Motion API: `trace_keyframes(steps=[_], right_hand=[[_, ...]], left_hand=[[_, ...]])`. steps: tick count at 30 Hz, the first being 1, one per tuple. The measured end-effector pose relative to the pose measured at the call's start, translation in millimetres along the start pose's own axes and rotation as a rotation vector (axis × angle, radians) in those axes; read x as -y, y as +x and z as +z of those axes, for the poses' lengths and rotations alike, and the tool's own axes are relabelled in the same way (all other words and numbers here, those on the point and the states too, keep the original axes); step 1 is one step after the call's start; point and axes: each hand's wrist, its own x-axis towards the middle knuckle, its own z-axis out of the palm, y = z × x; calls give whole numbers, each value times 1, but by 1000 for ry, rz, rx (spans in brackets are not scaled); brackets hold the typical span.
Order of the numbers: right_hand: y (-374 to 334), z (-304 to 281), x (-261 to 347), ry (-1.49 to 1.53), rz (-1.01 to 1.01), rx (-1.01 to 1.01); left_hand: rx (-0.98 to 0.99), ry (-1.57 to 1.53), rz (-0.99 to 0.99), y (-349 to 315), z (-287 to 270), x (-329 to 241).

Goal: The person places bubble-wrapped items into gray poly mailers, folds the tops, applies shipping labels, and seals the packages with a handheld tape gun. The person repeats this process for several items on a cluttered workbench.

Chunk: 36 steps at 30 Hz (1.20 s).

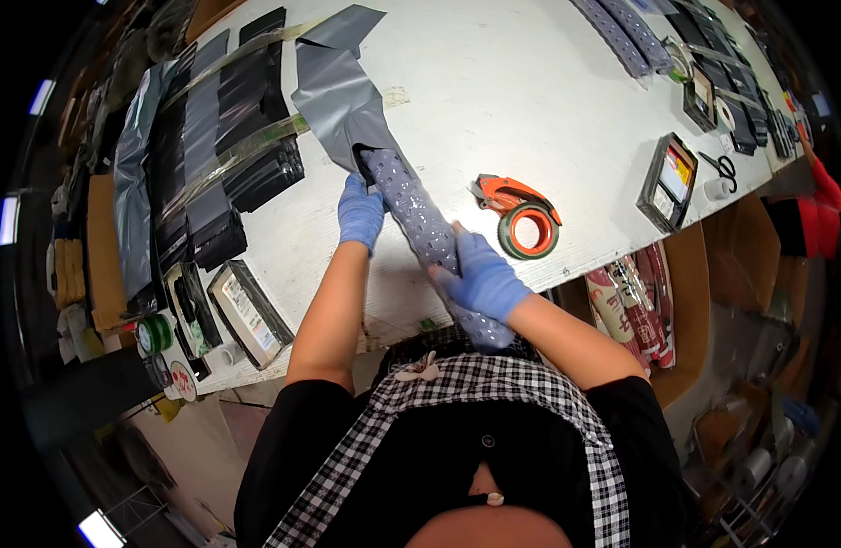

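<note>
A grey plastic mailing bag lies stretched across the white table, its dark mouth turned toward me. The far end of a long purple-grey roll, dotted with holes and wrapped in clear shiny film, sits at that mouth. My left hand, in a blue glove, is closed on the edge of the bag beside the opening. Farther down the roll, my right hand, gloved too, grips it from the right. The roll's near end hangs past the table edge against my checked apron.
An orange tape dispenser lies right of the roll. Stacks of black and grey bags are taped down at the left. Black trays, scissors and two more rolls lie at the right. Below stands a cardboard box.
</note>
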Motion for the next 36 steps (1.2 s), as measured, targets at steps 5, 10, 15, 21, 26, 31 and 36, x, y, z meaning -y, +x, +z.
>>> trace_keyframes(steps=[5,10,15,21,26,31,36], right_hand=[[104,29,20,183,-103,-438],[144,20,25,155,81,-311],[27,48,-53,138,-63,-388],[-98,57,-125,163,164,-6],[-61,24,-117,35,-37,217],[-59,-104,-153,-237,-200,-165],[-60,-241,-295,-348,210,-595]], left_hand=[[-32,58,-39,3,-11,20],[-76,158,-71,2,-19,18],[290,650,-168,-109,-4,-26],[533,385,-303,-226,19,-15],[412,99,-351,-223,49,-42],[211,-94,-396,-215,82,-40],[321,-583,-135,-165,37,-12]])
